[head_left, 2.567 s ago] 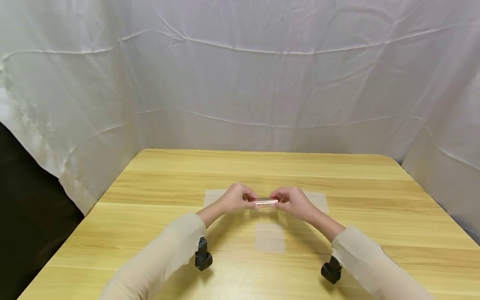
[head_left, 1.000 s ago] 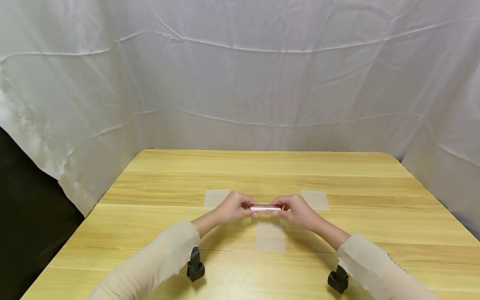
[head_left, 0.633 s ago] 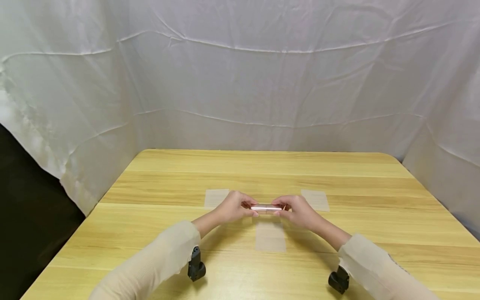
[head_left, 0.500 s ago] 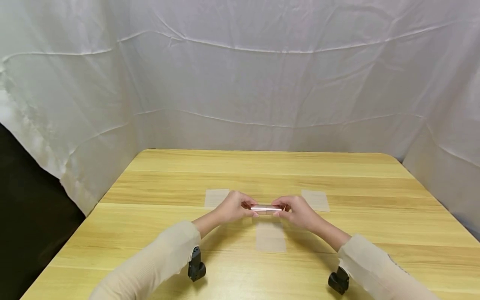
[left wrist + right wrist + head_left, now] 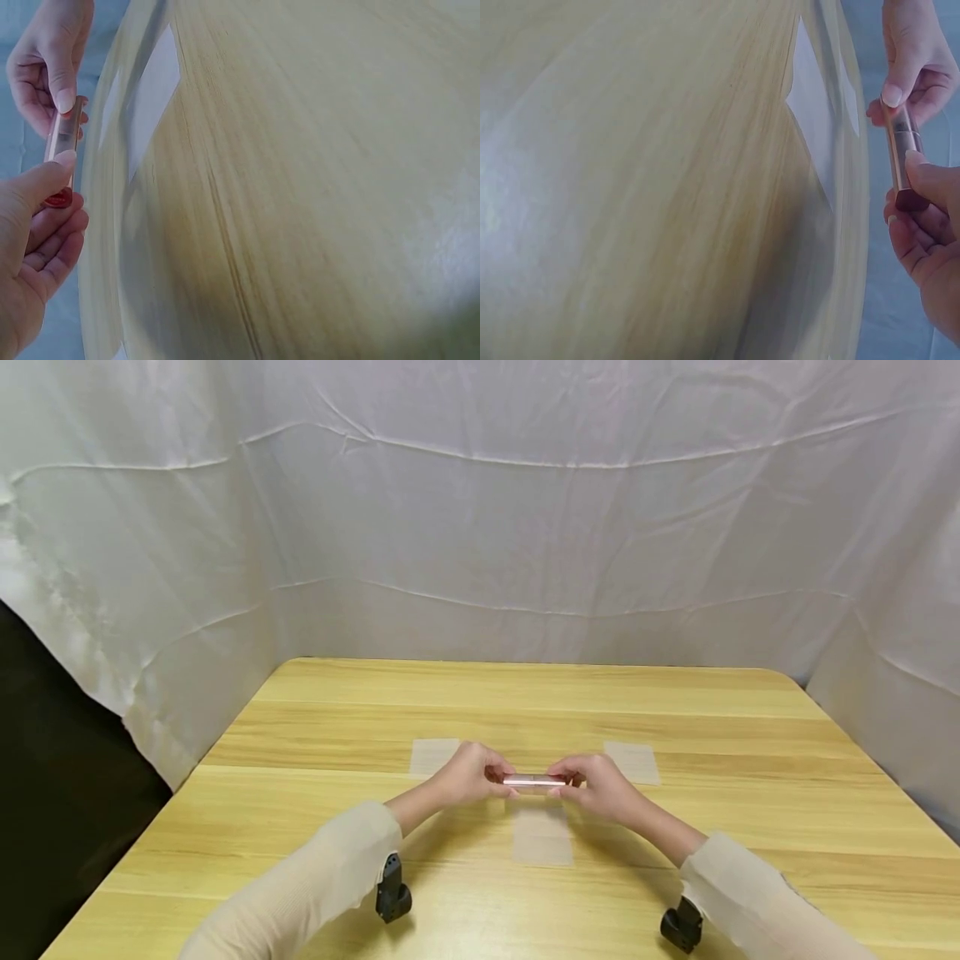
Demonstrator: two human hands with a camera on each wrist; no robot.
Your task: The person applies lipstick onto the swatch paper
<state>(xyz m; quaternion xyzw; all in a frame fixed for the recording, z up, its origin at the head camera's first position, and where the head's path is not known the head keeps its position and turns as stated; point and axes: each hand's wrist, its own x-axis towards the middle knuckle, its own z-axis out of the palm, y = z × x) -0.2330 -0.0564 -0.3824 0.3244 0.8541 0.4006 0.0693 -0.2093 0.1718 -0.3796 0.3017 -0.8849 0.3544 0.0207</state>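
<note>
A shiny rose-gold lipstick tube [image 5: 534, 782] lies level between both hands, held above the table. My left hand [image 5: 467, 772] pinches its left end between thumb and fingers. At the other end, my right hand [image 5: 600, 787] holds it in the same kind of pinch. In the left wrist view the lipstick [image 5: 64, 136] shows a red end face beside the left thumb. A seam crosses the middle of the tube [image 5: 904, 141] in the right wrist view, so it looks capped. Fingertips hide parts of both ends.
Three pale square patches lie on the wooden table [image 5: 315, 827]: a left one [image 5: 432, 756], a right one [image 5: 632, 762] and a nearer one [image 5: 542, 843] below the hands. White cloth [image 5: 480, 535] hangs around the back and sides. Black wrist cameras [image 5: 392, 893] sit under the sleeves.
Since the earliest frame both hands have come lower and nearer to the person with the lipstick. Over the last half second they sink only slightly. Both hands keep their grip.
</note>
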